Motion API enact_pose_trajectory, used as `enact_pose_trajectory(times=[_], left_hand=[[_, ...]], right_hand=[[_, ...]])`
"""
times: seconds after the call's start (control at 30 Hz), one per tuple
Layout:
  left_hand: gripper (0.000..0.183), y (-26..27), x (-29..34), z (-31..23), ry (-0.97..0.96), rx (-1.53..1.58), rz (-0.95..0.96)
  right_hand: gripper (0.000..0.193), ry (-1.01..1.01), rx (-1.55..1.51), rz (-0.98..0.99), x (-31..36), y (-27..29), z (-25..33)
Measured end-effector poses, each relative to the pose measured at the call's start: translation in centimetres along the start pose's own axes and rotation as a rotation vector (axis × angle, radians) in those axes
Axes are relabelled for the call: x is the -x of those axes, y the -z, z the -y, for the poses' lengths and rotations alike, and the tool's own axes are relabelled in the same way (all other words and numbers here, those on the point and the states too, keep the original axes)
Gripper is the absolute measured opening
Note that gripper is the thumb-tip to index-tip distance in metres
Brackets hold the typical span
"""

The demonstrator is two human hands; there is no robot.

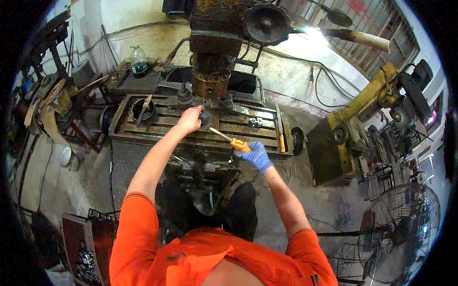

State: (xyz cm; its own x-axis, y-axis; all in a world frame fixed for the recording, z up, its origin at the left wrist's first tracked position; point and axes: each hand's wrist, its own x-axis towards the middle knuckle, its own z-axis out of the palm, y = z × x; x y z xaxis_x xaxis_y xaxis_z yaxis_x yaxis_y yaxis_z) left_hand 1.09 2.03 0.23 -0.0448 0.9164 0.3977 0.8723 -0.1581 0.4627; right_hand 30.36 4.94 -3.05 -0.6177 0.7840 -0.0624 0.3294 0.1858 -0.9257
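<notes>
Right grip [256, 156], blue-gloved, wraps a yellow-handled screwdriver [240, 145] over the slotted surface's [167, 116] near edge, tip toward ten o'clock. Left grip [192, 119], bare, bends just below the spindle [210, 86] at seven o'clock; whether it pinches anything, I cannot tell. Seemingly hand work beneath the spindle; next likely calls for steady tip control.

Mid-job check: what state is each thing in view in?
Left hand: bare, at a dark part below the spindle; grip unclear.
Right hand: blue-gloved, closed around the screwdriver.
Screwdriver: tip toward the left hand.
Lamp: lit.
Bottle: upright.
Black pot: on the slotted table, long-handled tool resting in it.
Fan: standing; blade motion unclear.
</notes>
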Motion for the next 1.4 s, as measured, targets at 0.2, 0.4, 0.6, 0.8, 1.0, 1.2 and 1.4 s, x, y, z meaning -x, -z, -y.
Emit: enact_pose_trajectory(times=[0.2, 0.4, 0.6, 0.8, 1.0, 1.2, 1.4], left_hand=[[0.036, 0.7, 0.9, 0.1, 0.024, -0.101, -0.018], [0.031, 0.1, 1.3, -0.1, 0.038, -0.277, -0.02], [0.027, -2.1, -1.5, 0.5, 0.022, -0.236, -0.092], [0.028, -3.1, -2.6, 0.5, 0.133, -0.268, -0.2], [0.034, -2.5, -2.9, 0.8, 0.349, -0.282, -0.14], [0.041, -1.4, -2.4, 1.6, 0.414, -0.289, -0.135], [0.038, -1.5, -3.0, 1.0, 0.414, -0.256, -0.146]], right_hand=[[0.031, -0.246, 0.364, -0.168, 2.2, -2.8, -1.1], [0.042, -0.131, 0.304, -0.277, 4.4, -1.6, -2.9], [0.035, -0.102, 0.184, -0.355, 7.9, 1.6, -3.1], [0.027, -0.018, 0.156, -0.49, 10.4, 6.5, -1.5], [0.02, 0.286, 0.19, -0.637, 8.9, 12.5, 11.5], [0.04, 1.173, -0.201, -0.566, 3.5, 22.5, 30.2], [0.034, 1.28, -0.111, -0.321, 6.2, 19.5, 31.7]])
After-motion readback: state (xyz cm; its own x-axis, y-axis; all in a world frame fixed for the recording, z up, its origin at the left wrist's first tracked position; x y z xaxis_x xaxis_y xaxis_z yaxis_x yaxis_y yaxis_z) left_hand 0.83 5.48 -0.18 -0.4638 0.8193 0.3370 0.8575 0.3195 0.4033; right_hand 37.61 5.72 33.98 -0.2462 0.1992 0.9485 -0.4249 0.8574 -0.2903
